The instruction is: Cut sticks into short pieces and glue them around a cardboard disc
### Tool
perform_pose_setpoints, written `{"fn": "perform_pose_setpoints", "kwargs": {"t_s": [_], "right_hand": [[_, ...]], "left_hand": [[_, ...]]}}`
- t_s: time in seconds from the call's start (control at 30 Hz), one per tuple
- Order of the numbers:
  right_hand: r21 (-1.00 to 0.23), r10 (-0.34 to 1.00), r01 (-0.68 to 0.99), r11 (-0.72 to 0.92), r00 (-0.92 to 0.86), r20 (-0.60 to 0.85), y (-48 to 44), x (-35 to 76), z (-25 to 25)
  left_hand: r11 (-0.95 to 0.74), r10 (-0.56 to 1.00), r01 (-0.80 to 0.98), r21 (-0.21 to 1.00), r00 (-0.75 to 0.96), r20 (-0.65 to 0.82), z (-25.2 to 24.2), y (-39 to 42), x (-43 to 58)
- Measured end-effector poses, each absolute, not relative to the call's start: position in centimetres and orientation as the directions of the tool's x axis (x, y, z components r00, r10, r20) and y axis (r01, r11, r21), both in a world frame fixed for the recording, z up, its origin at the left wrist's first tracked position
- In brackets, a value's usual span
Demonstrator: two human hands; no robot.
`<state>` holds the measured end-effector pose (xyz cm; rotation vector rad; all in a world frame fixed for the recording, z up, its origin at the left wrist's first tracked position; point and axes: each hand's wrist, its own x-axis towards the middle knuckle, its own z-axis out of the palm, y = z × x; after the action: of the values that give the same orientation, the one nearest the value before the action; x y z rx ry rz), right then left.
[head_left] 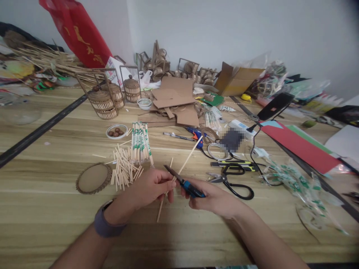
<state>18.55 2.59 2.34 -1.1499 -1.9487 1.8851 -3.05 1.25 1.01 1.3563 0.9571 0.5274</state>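
My left hand (pixel 155 186) is closed, with thumb and fingers pinched on a thin wooden chopstick (pixel 193 151) that slants up to the right. A second thin stick (pixel 159 213) shows above and below the same fingers; whether it is gripped or lies beneath, I cannot tell. My right hand (pixel 206 196) is wrapped round a blue-and-black handled cutter (pixel 192 188), its dark pointed blade lying across the chopstick near my left thumb. To the left are a pile of short cut sticks (pixel 123 168) and a round brown disc with a braided rim (pixel 94 179).
Black-handled scissors (pixel 235 183) and a yellow-black utility knife (pixel 238 165) lie at right. Wrapped chopsticks (pixel 140 142), a bowl of brown beads (pixel 116 131) and a glue gun (pixel 196 136) are beyond my hands. Small woven lanterns (pixel 102 102) and cardboard (pixel 174 91) stand farther back.
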Motion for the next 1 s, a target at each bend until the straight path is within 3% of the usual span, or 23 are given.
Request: {"fn": "perform_pose_setpoints", "kwargs": {"t_s": [0.63,0.83,1.0], "right_hand": [[-0.888,0.767,0.445,0.114,-0.608,-0.206,1.9,17.9,1.0],[-0.884,0.777,0.44,0.16,-0.608,-0.162,1.8,17.9,1.0],[-0.931,0.742,0.352,0.092,-0.648,-0.172,2.4,18.3,1.1]], "left_hand": [[0.049,0.852,0.362,0.931,0.471,-0.228,0.4,1.2,-3.4],[0.059,0.87,0.291,0.955,0.455,-0.193,0.7,1.2,-3.2],[-0.022,0.881,0.316,0.949,0.454,-0.13,1.3,1.0,-3.0]]}}
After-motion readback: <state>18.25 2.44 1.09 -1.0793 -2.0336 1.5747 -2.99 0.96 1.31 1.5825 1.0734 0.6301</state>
